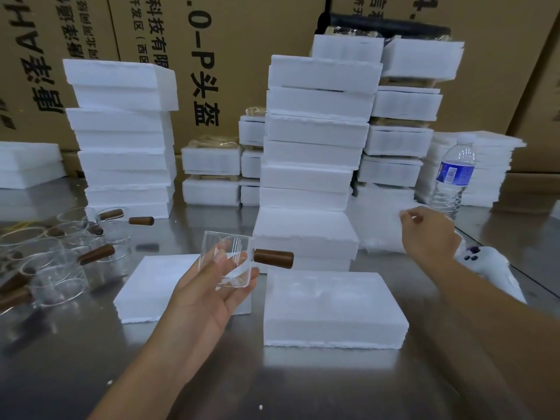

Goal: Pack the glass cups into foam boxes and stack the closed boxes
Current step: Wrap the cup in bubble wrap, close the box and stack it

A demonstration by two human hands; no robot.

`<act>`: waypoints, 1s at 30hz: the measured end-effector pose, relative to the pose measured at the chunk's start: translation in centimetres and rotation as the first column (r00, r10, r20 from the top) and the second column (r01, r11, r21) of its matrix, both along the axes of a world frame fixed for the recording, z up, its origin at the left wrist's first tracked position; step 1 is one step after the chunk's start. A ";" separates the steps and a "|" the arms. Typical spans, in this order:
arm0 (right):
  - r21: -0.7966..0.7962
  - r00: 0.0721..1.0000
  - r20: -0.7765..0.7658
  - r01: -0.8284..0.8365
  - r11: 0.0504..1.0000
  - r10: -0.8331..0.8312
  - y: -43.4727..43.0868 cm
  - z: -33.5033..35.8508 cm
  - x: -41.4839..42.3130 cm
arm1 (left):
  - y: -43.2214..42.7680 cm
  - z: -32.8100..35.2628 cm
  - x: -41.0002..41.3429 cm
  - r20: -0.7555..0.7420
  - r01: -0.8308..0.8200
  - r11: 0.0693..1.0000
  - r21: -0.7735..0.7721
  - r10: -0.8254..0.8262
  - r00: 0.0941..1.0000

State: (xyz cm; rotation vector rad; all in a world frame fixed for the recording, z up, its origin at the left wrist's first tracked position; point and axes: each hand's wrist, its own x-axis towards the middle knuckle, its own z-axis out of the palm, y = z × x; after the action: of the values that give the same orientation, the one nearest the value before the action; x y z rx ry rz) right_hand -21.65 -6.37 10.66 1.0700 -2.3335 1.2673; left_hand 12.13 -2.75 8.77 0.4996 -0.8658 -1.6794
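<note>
One glass cup (pixel 225 262) is lying on its side in the person's left hand (pixel 209 286), above the front of the metal table (pixel 303 389).
The fingers are curling loosely under and around the glass, with the wooden handle (pixel 273 258) pointing to 3 o'clock. It's hovering over a flat foam piece (pixel 151 286), and a second foam box (pixel 333 310) is sitting just beside it at 4 o'clock. The right hand (pixel 430 234) is reaching out to 2 o'clock, thumb and forefinger pinching the edge of a thin foam sheet (pixel 381 219). More cups (pixel 60 253) are crowding 9 o'clock, box stacks (pixel 315 153) are standing at 12, and a water bottle (pixel 451 177) is standing at 2.
</note>
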 end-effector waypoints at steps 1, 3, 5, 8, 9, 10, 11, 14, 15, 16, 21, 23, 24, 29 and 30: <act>-0.101 0.996 0.084 -0.018 0.995 0.027 0.2 0.9 0.6 | 0.1 0.1 0.0 -0.015 0.004 1.000 0.006 -0.004 1.000; -0.322 0.968 0.214 -0.054 0.945 0.129 0.6 3.0 1.8 | 0.1 0.3 0.1 -0.052 0.025 1.000 0.019 -0.024 0.998; -0.502 0.935 0.243 -0.108 0.858 0.260 1.6 5.1 3.5 | 0.2 0.5 0.2 -0.091 0.039 0.999 0.037 -0.035 0.995; -0.576 0.906 0.031 -0.329 0.748 0.423 4.1 7.4 7.1 | 0.3 0.8 0.6 -0.204 0.066 0.997 0.041 -0.056 0.977; -0.548 0.878 -0.056 -0.425 0.721 0.475 4.9 7.7 8.4 | 0.4 0.9 0.8 -0.262 0.089 0.996 0.031 -0.078 0.962; -0.498 0.843 -0.148 -0.515 0.697 0.517 5.6 7.8 9.8 | 0.5 1.1 1.0 -0.330 0.121 0.993 0.011 -0.111 0.937; -0.428 0.801 -0.246 -0.595 0.680 0.546 6.4 7.7 11.1 | 0.5 1.2 1.3 -0.395 0.151 0.989 -0.008 -0.142 0.908; -0.085 0.639 -0.482 -0.715 0.694 0.599 8.4 6.0 14.4 | 0.5 1.5 2.3 -0.512 0.169 0.985 -0.025 -0.158 0.844; 0.054 0.592 -0.531 -0.691 0.721 0.607 8.8 5.1 15.3 | 0.5 1.6 2.5 -0.534 0.168 0.985 -0.035 -0.161 0.830; 0.175 0.559 -0.551 -0.650 0.740 0.620 9.0 4.0 16.2 | 0.6 1.8 2.8 -0.549 0.173 0.984 -0.047 -0.170 0.819; 0.478 0.476 -0.563 -0.480 0.736 0.676 9.7 -1.3 19.7 | 0.7 2.0 3.1 -0.535 0.149 0.987 -0.061 -0.159 0.830; 0.550 0.458 -0.515 -0.471 0.689 0.724 9.6 -2.3 20.5 | 0.7 1.9 3.1 -0.535 0.148 0.987 -0.057 -0.155 0.830; 0.553 0.464 -0.499 -0.480 0.681 0.732 9.5 -2.8 20.7 | 0.7 1.9 3.1 -0.533 0.148 0.987 -0.062 -0.158 0.831; 0.286 0.596 -0.474 -0.592 0.754 0.648 10.0 -2.8 20.3 | 0.5 1.8 2.8 -0.337 0.143 0.979 -0.143 -0.184 0.923; 0.188 0.651 -0.394 -0.634 0.750 0.649 10.1 -2.5 20.0 | 0.6 1.8 2.6 -0.265 0.140 0.976 -0.167 -0.181 0.947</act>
State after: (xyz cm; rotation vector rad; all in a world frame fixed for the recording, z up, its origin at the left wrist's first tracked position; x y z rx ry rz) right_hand -1.67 3.74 8.16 2.0777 -1.6668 1.0112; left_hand 14.76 -2.16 10.61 0.0877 -0.8298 -1.7671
